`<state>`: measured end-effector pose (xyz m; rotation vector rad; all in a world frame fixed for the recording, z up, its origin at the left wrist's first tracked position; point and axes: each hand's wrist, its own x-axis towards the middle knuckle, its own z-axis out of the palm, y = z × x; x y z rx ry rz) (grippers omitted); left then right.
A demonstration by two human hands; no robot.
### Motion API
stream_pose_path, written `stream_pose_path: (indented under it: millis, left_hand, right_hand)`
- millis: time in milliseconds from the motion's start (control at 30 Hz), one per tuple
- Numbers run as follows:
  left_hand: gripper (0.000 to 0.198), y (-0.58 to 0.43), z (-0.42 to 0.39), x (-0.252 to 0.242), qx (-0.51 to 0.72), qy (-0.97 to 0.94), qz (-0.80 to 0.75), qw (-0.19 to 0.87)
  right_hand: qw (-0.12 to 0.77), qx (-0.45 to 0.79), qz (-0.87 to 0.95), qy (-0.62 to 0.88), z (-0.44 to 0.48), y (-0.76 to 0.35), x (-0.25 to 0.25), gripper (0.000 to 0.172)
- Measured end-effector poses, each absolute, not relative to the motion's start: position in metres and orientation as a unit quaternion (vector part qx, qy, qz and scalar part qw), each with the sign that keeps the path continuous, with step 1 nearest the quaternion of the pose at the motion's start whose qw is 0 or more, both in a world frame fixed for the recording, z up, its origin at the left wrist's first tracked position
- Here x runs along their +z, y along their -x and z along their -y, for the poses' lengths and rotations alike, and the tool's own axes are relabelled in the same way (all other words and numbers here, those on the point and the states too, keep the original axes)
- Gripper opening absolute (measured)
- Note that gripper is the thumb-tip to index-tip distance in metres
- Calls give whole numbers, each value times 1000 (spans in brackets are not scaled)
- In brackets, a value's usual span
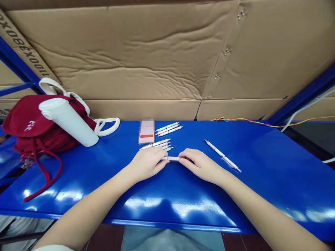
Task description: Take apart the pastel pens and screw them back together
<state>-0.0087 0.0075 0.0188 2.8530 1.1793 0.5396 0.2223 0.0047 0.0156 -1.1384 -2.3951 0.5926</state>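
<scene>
On the blue steel worktop, a pale pen barrel (pixel 170 158) lies level between the person's two hands, just in front of them and near the table's middle. The left hand (pixel 148 164) has its fingers curled closely around one end, and the right hand (pixel 200 166) pinches the other end between nearly closed fingertips. Both hands have hold of it, and their fingertips are almost meeting, with only a short stretch of the barrel showing between them.

Just beyond the left hand lies a fanned group of pens (pixel 156 145), which seems to be four, though their overlap makes the count uncertain. Farther back are three more pens (pixel 169 129) side by side, with pale green and pink barrels. To the right of the right hand, a single long pen (pixel 222 156) lies diagonally, well apart from the others. A smartphone (pixel 146 136) lies flat beside the group of three, its upper screen blurred and a red bar showing.

Toward the left end of the blue steel table (pixel 222 195) are one dark red bag (pixel 39 129), one white cylindrical bottle (pixel 68 122) leaning on it, and a white looped strap (pixel 106 126). Orange and yellow wires (pixel 261 122) run along the far right edge, in front of a large cardboard sheet (pixel 131 52).
</scene>
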Motion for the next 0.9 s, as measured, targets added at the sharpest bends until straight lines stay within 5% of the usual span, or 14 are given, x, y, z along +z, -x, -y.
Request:
stream_pose_path:
  millis: [167,900]
  left_hand:
    - [18,9,-8,18,178,-909,-377,6]
    - [21,9,-8,17,173,-910,-376,8]
  right_hand:
    - [212,186,862,420,-4,-224,17,9]
    - [160,221,878,393,-6,-222,15,30]
